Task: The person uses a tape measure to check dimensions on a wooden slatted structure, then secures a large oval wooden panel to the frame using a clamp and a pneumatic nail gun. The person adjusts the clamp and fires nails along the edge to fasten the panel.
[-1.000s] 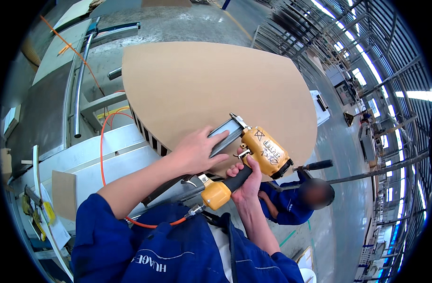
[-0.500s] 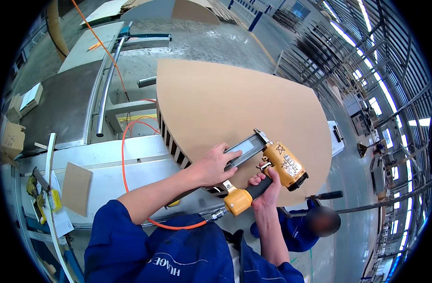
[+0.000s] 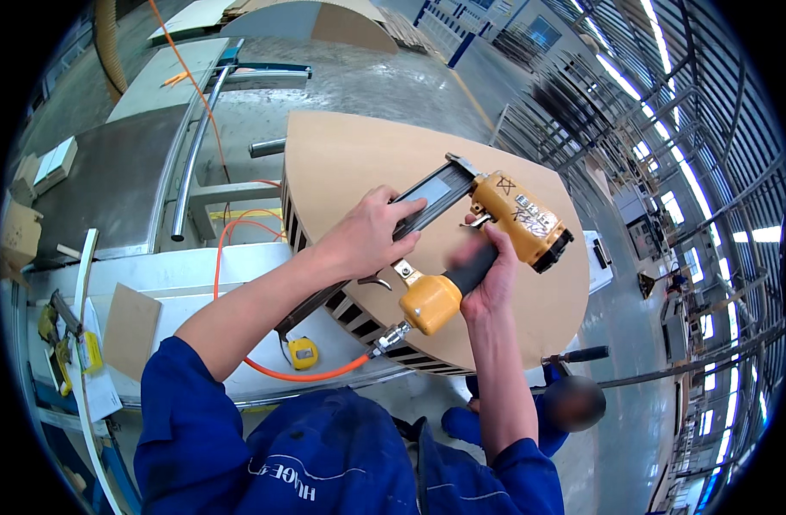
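Observation:
A yellow and black air nail gun [image 3: 523, 225] is in both my hands, tilted over a large brown board [image 3: 350, 154] with a curved edge. My right hand [image 3: 492, 283] wraps its black grip near the trigger, its fingers partly blurred. My left hand [image 3: 367, 233] grips the long metal magazine, thumb laid along it. An orange air hose [image 3: 311, 376] joins the gun's handle end by a metal fitting. Dark and light ribs [image 3: 356, 323] line the board's curved side. Whether the nose touches the board I cannot tell.
A yellow tape measure [image 3: 303, 353] lies on the white bench [image 3: 196, 275] by the board. At left are a brown panel piece [image 3: 132, 330], a bent white strip [image 3: 82, 318] and tools. Another person [image 3: 573, 403] in blue crouches beyond the board, at right, near a bar clamp [image 3: 582, 354].
The nail gun has moved up and farther from my body, with both hands still on it. The tape measure, mostly hidden before, now shows below my left forearm.

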A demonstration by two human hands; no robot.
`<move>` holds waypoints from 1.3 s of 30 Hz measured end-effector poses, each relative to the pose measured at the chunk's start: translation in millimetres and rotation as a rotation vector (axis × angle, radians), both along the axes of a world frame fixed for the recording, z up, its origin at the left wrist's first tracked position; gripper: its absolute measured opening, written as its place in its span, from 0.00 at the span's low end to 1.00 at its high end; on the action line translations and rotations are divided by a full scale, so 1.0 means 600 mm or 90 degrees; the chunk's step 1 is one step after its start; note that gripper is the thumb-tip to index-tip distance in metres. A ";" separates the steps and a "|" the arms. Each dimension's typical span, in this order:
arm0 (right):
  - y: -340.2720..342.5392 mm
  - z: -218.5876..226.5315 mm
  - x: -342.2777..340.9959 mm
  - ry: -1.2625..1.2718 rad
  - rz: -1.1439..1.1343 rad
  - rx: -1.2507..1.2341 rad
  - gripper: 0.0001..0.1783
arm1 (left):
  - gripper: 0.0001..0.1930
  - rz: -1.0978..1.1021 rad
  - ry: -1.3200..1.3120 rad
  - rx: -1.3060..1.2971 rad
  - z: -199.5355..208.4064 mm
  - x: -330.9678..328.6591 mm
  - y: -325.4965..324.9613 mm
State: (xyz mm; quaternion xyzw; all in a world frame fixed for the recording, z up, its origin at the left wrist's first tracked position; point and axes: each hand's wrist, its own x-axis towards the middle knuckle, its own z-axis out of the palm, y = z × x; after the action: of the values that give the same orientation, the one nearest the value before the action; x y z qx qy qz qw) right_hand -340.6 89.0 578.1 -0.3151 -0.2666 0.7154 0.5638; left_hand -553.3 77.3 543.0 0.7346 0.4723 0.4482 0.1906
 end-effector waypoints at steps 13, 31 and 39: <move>-0.039 0.099 -0.039 0.000 0.014 0.052 0.14 | 0.26 0.006 0.052 0.097 0.082 -0.051 -0.035; -0.147 0.322 -0.077 0.090 0.026 0.158 0.16 | 0.18 -0.023 0.074 0.260 0.270 -0.091 -0.086; -0.143 0.328 -0.072 0.079 0.059 0.144 0.20 | 0.14 0.044 0.260 0.561 0.265 -0.100 -0.066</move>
State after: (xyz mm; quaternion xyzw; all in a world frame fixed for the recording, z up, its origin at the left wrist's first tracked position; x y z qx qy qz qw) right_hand -383.9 3.5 774.9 -0.1919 -0.3246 0.7240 0.5776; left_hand -613.5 38.0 702.3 0.8025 0.2892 0.4579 -0.2502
